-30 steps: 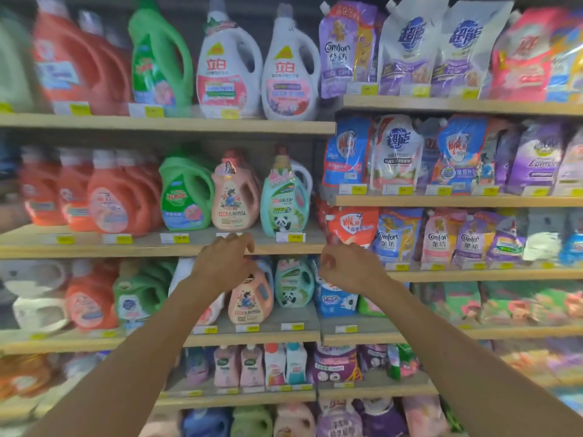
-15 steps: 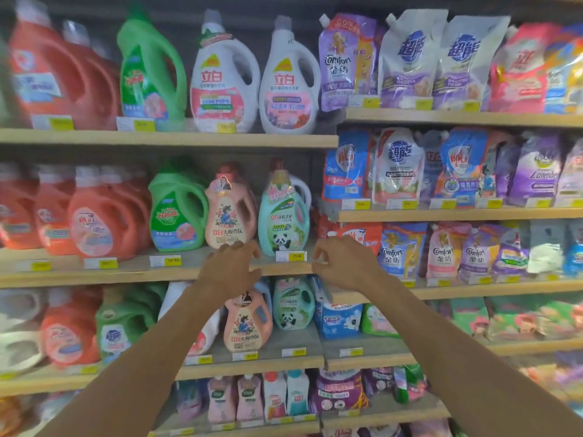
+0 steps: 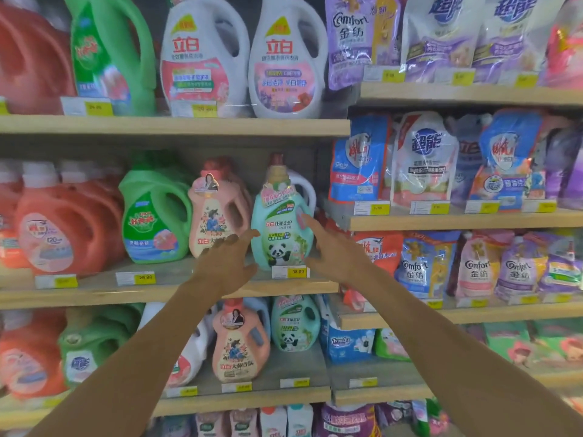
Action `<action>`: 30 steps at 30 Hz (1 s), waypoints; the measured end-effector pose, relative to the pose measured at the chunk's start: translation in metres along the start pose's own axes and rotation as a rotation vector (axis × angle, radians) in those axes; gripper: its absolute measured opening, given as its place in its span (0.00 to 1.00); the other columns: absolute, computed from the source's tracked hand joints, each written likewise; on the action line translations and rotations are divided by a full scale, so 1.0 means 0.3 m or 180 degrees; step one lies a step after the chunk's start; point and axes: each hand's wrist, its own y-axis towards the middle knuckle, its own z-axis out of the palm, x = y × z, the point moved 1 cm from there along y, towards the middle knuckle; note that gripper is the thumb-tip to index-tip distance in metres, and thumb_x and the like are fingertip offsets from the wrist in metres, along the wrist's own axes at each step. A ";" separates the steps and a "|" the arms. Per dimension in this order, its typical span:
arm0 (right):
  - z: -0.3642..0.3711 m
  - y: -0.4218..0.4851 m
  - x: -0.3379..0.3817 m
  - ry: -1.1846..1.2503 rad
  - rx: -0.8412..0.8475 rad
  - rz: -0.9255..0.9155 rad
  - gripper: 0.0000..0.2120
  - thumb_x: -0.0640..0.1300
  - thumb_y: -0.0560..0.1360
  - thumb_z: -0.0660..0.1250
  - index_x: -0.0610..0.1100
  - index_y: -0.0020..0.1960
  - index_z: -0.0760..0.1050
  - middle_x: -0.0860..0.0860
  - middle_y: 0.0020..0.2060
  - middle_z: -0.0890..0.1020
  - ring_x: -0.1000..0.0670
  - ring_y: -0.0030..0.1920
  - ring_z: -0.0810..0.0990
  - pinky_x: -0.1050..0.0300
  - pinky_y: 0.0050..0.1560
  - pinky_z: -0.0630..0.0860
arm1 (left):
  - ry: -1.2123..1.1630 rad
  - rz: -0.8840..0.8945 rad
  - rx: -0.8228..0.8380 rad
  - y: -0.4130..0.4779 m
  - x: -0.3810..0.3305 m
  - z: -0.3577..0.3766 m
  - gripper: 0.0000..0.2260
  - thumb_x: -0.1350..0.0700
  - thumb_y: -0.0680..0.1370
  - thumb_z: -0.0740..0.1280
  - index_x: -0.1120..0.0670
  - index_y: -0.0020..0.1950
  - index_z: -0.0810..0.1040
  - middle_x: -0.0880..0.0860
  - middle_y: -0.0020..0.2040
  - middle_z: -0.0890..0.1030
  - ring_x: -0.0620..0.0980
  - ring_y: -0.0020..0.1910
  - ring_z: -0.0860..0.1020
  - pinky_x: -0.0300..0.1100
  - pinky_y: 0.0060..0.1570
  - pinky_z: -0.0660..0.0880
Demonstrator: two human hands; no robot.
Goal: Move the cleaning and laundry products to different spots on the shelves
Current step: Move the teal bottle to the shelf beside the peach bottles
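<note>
Wood-grain shelf, middle tier; glossy moulded plastic jugs left, soft crinkled refill pouches right. Teal panda-label bottle: handled, upright, at the shelf's right end near its front edge. Left hand, right hand: fingers spread, released, flanking the bottle; contact unclear. Top-tier jugs cut off.

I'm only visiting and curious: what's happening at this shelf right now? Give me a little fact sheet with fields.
Place: shop shelves stocked with laundry products
Left hand: open, fingers spread, just left of the teal panda bottle
Right hand: open, at that bottle's right side
Contact: cannot tell whether either hand touches it
Bottle: upright on the middle shelf, behind a yellow price tag
Neighbour: pink bottle on its left
Likely aim: lifting the bottle with both hands
</note>
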 end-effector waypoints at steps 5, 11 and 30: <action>0.084 0.126 -0.068 -0.0038 0.0003 0.0079 0.47 0.56 0.75 0.69 0.59 0.81 0.40 0.42 0.66 0.73 0.37 0.63 0.74 0.41 0.58 0.76 | -0.0166 0.0017 0.0012 0.119 0.027 0.088 0.39 0.46 0.77 0.67 0.38 0.79 0.45 0.55 0.64 0.71 0.60 0.62 0.72 0.56 0.57 0.73; 0.177 0.268 -0.141 0.0168 0.0012 0.0189 0.49 0.56 0.76 0.71 0.59 0.82 0.39 0.42 0.72 0.66 0.38 0.68 0.70 0.42 0.63 0.73 | -0.0528 0.0133 -0.0022 0.291 0.093 0.175 0.49 0.45 0.74 0.73 0.37 0.78 0.35 0.59 0.71 0.67 0.62 0.63 0.73 0.57 0.56 0.74; 0.372 0.518 -0.328 0.1017 -0.0098 0.0025 0.63 0.53 0.67 0.81 0.67 0.79 0.33 0.52 0.72 0.61 0.45 0.71 0.68 0.45 0.61 0.75 | -0.1720 0.0554 -0.0117 0.564 0.203 0.371 0.63 0.53 0.63 0.83 0.25 0.73 0.34 0.43 0.77 0.51 0.53 0.75 0.61 0.55 0.66 0.71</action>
